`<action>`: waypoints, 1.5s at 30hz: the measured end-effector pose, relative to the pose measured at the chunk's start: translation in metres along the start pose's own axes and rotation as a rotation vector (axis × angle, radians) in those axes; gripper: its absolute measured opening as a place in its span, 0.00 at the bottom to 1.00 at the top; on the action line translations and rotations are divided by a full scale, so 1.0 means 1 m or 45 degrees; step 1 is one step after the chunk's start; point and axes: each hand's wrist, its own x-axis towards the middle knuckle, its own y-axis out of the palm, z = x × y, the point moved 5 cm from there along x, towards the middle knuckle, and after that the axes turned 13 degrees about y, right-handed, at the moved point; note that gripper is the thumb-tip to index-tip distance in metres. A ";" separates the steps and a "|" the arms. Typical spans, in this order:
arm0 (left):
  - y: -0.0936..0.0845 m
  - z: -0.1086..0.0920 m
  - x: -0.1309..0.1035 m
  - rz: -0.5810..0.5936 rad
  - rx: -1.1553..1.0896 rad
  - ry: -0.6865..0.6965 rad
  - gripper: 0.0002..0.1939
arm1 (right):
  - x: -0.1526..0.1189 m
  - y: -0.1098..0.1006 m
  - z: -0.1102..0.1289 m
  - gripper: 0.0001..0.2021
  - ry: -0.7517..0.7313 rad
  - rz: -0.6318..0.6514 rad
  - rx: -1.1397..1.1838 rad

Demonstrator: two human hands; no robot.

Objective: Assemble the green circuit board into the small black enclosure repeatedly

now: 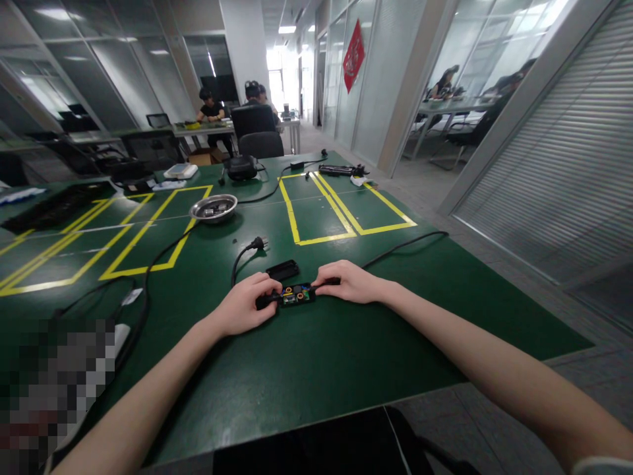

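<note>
An opened black cord box (pixel 298 296) lies on the green table, with a circuit board, copper-coloured coils and coloured wires showing inside. At its left end, my left hand (pixel 244 303) is closed with thumb and fingers on the black cable where it enters the housing. My right hand (pixel 350 282) pinches the black cable (pixel 329 282) at the opposite end. Just behind the box rests a loose black cover (pixel 283 269). A black mains plug (pixel 258 243) on a curved cord lies beyond my left hand. From my right hand a cord (pixel 405 245) runs off towards the table's right edge.
A metal bowl (pixel 213 208) with small parts stands further back. Yellow tape rectangles (pixel 324 237) mark the green table (pixel 376 356). A black pouch (pixel 242 167), a white device (pixel 180 171) and a dark bundle (pixel 341 170) lie at the far side. People sit at distant desks.
</note>
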 end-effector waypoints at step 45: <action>0.005 0.001 -0.005 -0.111 0.186 0.145 0.36 | 0.007 0.002 -0.016 0.21 0.063 -0.254 0.008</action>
